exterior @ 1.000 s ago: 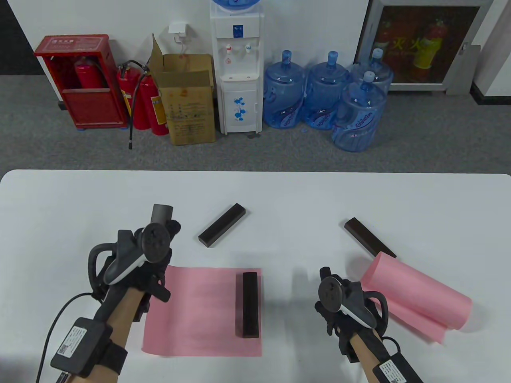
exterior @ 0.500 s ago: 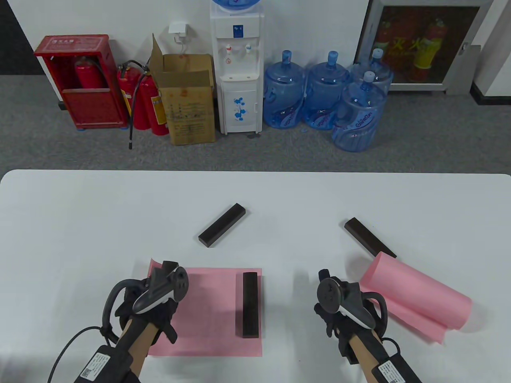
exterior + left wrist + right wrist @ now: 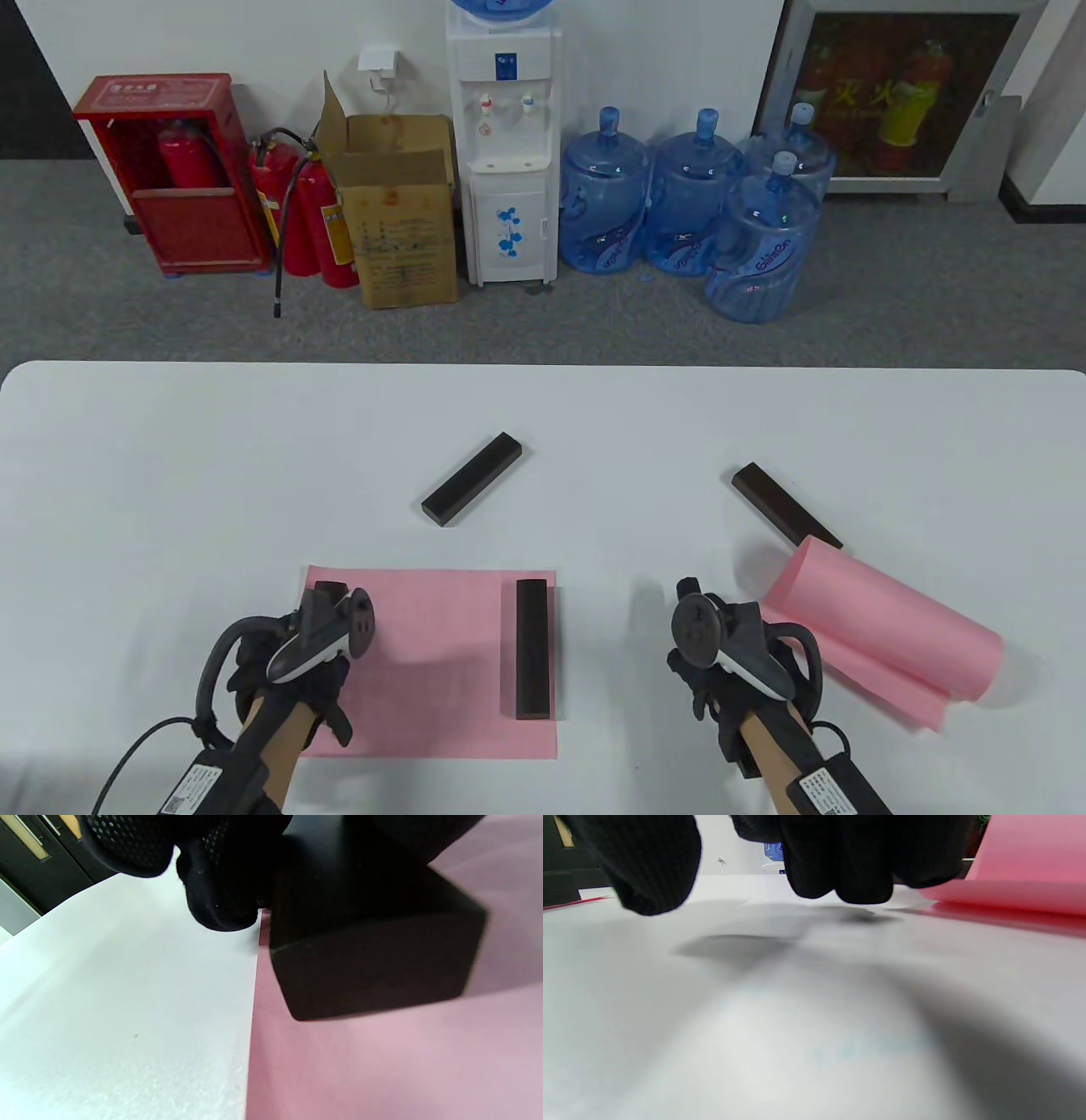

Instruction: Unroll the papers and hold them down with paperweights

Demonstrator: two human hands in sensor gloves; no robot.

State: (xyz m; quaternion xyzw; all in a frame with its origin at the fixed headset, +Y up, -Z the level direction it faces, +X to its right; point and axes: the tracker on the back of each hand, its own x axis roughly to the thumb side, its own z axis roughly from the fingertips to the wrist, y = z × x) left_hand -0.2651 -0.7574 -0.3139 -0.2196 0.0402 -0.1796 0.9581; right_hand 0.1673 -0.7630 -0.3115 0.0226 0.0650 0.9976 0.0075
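Left wrist view: left hand (image 3: 237, 861) grips a dark paperweight (image 3: 373, 955), low over the flat pink sheet's (image 3: 441, 662) left edge. Right hand (image 3: 721, 671), fingers curled and empty, sits nearer the rolled sheet (image 3: 882, 628).

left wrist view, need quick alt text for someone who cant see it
Close-up from the wrist: the gloved left hand holds a dark block paperweight at the left edge of a flat pink paper sheet. Whether the block has touched down on the sheet is hard to tell. The white table fills the left half of the view.
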